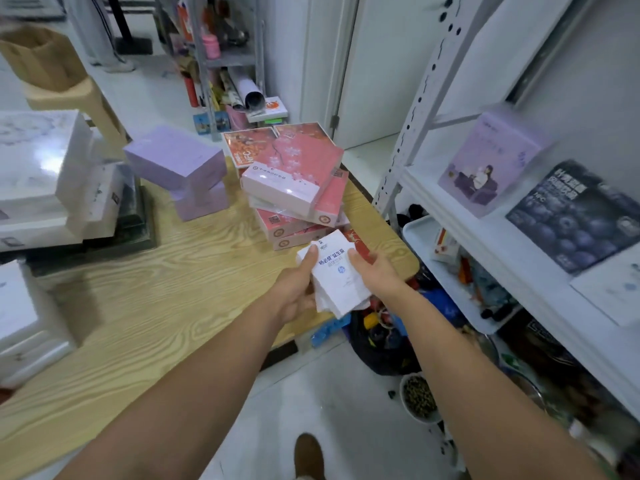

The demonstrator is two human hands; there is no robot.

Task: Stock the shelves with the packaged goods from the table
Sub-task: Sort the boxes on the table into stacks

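Observation:
Both my hands hold a stack of white boxes with blue print (pixel 337 277) above the right corner of the wooden table (pixel 173 306). My left hand (pixel 296 289) grips the stack's left side with the thumb on top. My right hand (pixel 372 268) holds its right side. A pile of pink boxes (pixel 298 188) lies just behind on the table. Purple boxes (pixel 180 164) stand further left, and white boxes (pixel 45 178) are stacked at the left edge. The white shelf unit (pixel 485 216) on the right carries a lilac box (pixel 491 161) and a dark blueberry box (pixel 581 216).
Below the shelf board a white tray (pixel 419 230) holds small items. Bags and clutter (pixel 384 337) and a bowl (pixel 417 396) lie on the floor between table and shelf. A second metal rack (pixel 225 57) stands at the back, with a cardboard box (pixel 38 57) far left.

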